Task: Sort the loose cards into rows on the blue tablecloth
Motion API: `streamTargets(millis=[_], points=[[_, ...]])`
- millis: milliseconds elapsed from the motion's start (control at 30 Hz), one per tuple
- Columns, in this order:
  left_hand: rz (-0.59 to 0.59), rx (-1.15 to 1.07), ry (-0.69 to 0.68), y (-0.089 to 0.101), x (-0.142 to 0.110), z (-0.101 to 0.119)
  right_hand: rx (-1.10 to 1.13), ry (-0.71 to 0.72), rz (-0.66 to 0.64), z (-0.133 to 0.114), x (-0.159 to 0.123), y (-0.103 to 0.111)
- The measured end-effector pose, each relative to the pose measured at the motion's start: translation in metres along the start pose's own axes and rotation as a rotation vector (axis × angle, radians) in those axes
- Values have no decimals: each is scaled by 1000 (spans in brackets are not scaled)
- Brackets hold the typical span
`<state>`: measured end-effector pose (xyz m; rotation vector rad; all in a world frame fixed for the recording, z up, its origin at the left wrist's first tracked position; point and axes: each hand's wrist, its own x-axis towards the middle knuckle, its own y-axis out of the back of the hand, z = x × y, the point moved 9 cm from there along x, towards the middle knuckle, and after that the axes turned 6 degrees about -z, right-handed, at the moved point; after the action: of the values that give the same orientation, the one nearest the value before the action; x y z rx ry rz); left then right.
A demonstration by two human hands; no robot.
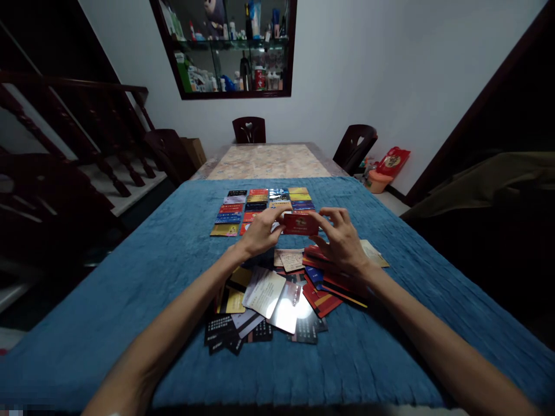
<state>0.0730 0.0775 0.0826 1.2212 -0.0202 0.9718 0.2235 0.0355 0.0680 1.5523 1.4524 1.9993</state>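
A red card (300,223) is held up over the blue cloth (151,271), pinched at its left end by my left hand (261,232) and at its right end by my right hand (341,238). Just beyond the hands, several colourful cards lie in a neat grid (260,205) in rows and columns. Below my wrists a loose heap of cards (281,297) is spread out, some face down and dark, some red, gold or white.
The blue cloth covers the near part of a long table whose far end (269,162) shows a patterned top. Dark chairs (248,130) stand at the far end and right side. A stair railing (87,133) runs on the left. A glass cabinet (229,46) hangs on the wall.
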Motion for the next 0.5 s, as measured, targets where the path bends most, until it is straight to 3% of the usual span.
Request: streamTargets(millis=[167,367,500], points=[[-1,60,-48,0,-1,4,9,12,-13,0,6,-1],[-168,122,-44,-34,-8,11,0,70,-107,3,-6,-13],[-217,189,-27,-45,-11,12,11,74,-149,8,-11,-18]])
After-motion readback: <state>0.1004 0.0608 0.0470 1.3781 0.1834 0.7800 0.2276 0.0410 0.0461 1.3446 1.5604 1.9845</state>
